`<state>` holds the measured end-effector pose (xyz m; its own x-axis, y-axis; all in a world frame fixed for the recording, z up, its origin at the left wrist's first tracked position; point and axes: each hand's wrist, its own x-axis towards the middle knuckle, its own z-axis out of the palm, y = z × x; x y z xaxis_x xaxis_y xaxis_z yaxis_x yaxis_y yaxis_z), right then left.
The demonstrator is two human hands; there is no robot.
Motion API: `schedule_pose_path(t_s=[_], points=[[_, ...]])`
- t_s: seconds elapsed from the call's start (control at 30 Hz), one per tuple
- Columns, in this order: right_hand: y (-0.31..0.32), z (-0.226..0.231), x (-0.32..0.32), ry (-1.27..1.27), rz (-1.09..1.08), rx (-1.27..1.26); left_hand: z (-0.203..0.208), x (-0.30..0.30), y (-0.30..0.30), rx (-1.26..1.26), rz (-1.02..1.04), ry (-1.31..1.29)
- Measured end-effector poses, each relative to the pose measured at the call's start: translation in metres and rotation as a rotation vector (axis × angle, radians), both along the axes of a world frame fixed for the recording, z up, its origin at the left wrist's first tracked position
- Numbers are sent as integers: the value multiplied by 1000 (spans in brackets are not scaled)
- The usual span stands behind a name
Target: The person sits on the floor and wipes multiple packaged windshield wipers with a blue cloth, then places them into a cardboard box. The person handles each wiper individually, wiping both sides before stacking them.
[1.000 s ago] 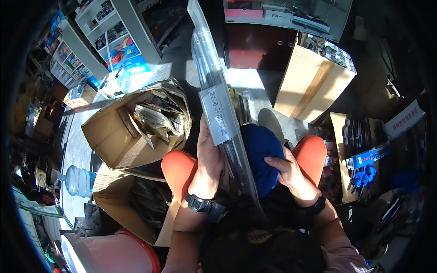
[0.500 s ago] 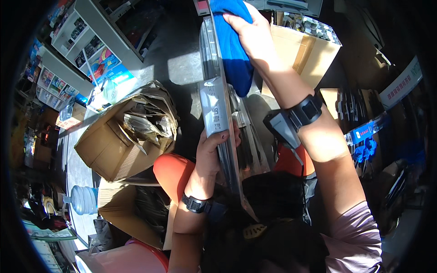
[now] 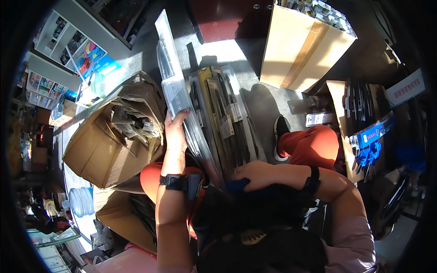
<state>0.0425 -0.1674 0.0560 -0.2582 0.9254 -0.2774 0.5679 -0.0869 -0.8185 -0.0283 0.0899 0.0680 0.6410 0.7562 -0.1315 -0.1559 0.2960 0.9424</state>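
My left hand [image 3: 175, 133] is closed around a long, narrow clear plastic blister pack [image 3: 175, 93] with a pale printed label, its thumb lying over the front. The pack slants, its far end up and to the left and its near end at my lap. At that near end my right hand [image 3: 260, 174] is closed on a blue cloth [image 3: 236, 185], most of which is hidden under the hand and against my dark clothing. Just right of the held pack are several similar long clear packs [image 3: 234, 111] with dark, thin blade-like contents and small white labels.
At left stands an open cardboard box [image 3: 93, 148] with crumpled packaging inside. A tall taped carton [image 3: 296, 50] full of small packs is at the far right. Nearer right, another box [image 3: 339, 118] holds long dark items. A blue water bottle [image 3: 82, 201] lies at lower left.
My right hand has come down with the blue cloth from the pack's far end to its near end. My left hand and the pack have shifted left, uncovering the other packs.
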Motion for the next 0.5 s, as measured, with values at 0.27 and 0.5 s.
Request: schedule_pose_path(t_s=[0.27,0.5], points=[[39,19,35,-185,-53,-83,-222,13,38,536,30,907],[32,32,53,85,-68,-46,-246,33,0,869,51,1126]])
